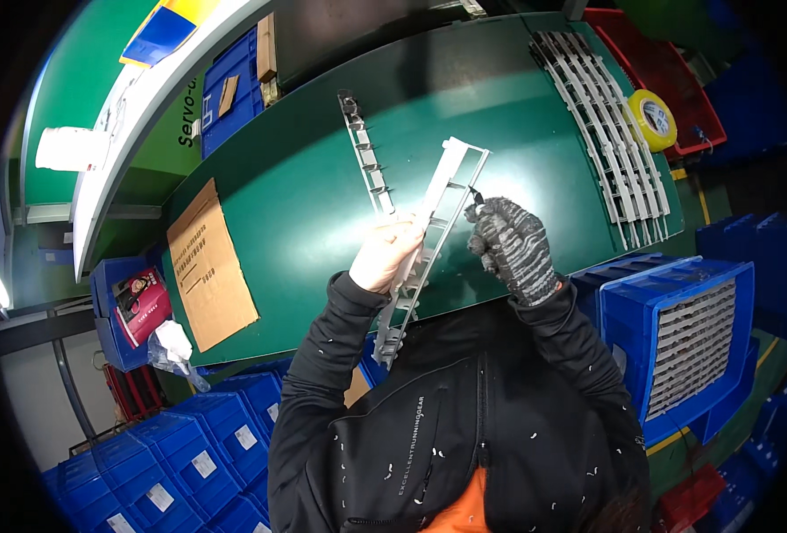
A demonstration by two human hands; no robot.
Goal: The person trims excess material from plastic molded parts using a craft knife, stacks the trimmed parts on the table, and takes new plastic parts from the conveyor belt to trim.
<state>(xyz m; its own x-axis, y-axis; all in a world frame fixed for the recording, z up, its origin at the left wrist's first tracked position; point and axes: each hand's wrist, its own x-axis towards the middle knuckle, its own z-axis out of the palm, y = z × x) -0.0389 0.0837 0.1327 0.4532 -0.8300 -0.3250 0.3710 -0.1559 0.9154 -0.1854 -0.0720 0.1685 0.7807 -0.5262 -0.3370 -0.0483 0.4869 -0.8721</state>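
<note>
Over the near edge of the table [291,191], the left hand [387,253] pinches the frame [442,182], whose lower end juts past that edge. The gloved right hand [513,249] curls round a small dark tool [475,194] beside the frame; contact is unclear. A strip [364,151] reaches from the left hand toward the table's far edge. Open green stretches from the right hand to the stack [603,138] at the table's right end; cardboard [209,266] lies at its left.

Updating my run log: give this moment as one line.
left hand: gripping white ladder-like frame; gloved right hand: holding small black piece; below: green tabletop
</note>
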